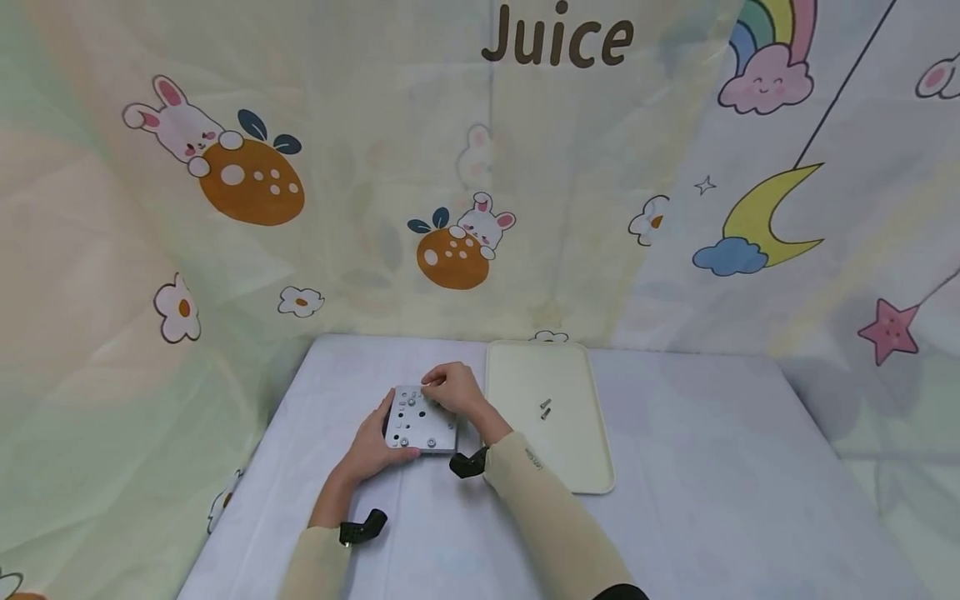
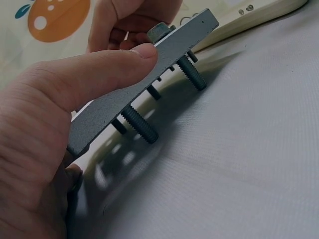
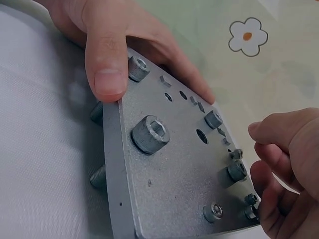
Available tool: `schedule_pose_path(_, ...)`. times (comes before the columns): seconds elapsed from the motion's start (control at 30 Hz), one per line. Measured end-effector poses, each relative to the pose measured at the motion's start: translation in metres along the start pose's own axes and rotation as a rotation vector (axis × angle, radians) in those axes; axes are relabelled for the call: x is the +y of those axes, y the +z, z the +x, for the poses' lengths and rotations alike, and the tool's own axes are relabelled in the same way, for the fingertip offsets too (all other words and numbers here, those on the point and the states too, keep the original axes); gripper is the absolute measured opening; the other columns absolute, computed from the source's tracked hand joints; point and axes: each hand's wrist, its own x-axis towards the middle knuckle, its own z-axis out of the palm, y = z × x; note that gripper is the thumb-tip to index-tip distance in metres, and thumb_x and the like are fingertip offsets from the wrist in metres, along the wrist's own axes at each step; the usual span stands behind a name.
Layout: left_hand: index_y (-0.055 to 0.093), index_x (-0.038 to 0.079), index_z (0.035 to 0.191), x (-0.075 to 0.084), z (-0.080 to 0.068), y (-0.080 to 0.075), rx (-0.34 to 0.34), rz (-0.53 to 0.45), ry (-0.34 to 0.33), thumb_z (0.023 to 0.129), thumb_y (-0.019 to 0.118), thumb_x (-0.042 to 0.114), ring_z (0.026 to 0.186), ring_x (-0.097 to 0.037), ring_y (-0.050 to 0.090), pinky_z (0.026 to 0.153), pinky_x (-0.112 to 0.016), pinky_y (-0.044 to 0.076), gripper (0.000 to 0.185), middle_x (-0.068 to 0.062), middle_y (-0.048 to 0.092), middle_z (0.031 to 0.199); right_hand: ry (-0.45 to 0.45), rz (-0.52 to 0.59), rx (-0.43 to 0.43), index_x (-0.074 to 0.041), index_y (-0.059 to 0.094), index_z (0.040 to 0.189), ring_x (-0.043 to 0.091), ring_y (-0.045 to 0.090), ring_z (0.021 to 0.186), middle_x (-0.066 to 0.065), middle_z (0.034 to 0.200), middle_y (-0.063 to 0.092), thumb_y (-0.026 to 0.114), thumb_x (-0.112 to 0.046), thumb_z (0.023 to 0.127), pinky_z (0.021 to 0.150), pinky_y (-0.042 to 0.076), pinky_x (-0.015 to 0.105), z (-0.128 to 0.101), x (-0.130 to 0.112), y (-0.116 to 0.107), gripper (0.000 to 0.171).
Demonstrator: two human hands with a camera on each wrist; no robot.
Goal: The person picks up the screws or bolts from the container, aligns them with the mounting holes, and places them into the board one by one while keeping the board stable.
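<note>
A grey metal plate (image 1: 414, 428) with holes and several socket-head screws is tilted in my left hand (image 1: 372, 443). The left thumb lies over its near edge; the other fingers reach along its left side. In the left wrist view, threaded screw shanks (image 2: 141, 125) stick out underneath, above the cloth. A large socket-head screw (image 3: 151, 134) sits at the near edge in the right wrist view. My right hand (image 1: 459, 390) is at the plate's far edge with curled fingers, beside smaller screws (image 3: 237, 170). I cannot tell whether its fingertips hold something small.
Right of the plate lies a cream tray (image 1: 577, 467) with two loose screws (image 1: 545, 408) on it. A white cloth (image 1: 697, 483) covers the table. Printed fabric (image 1: 360, 167) hangs behind and at the sides.
</note>
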Motion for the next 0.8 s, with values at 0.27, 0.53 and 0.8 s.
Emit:
schedule_pose_path(0.27, 0.01, 0.016, 0.158, 0.001, -0.003, 0.0, -0.003, 0.002, -0.019, 0.06, 0.088, 0.053, 0.138, -0.033, 0.031, 0.11, -0.056, 0.026, 0.13, -0.012, 0.029, 0.156, -0.009, 0.028, 0.014, -0.01, 0.076, 0.095, 0.01, 0.056, 0.071, -0.006, 0.077, 0.065, 0.071, -0.017, 0.088, 0.058, 0.047, 0.022, -0.004, 0.004, -0.005, 0.01)
schedule_pose_path(0.53, 0.007, 0.015, 0.158, 0.0, 0.001, 0.001, -0.018, 0.04, -0.01, 0.062, 0.087, 0.052, 0.138, -0.035, 0.03, 0.11, -0.057, 0.024, 0.13, -0.014, 0.029, 0.155, -0.052, -0.006, 0.073, -0.008, 0.076, 0.094, 0.013, 0.057, 0.074, -0.003, 0.079, 0.066, 0.071, -0.014, 0.087, 0.058, 0.047, 0.025, -0.025, 0.021, -0.039, 0.011)
schedule_pose_path(0.8, 0.009, 0.015, 0.157, 0.0, 0.002, 0.002, -0.002, 0.008, 0.013, 0.061, 0.089, 0.049, 0.137, -0.035, 0.031, 0.11, -0.057, 0.023, 0.129, -0.015, 0.028, 0.155, -0.034, -0.014, 0.151, -0.005, 0.076, 0.095, 0.015, 0.059, 0.073, 0.0, 0.08, 0.068, 0.072, -0.012, 0.087, 0.057, 0.048, 0.026, -0.053, 0.058, -0.082, 0.012)
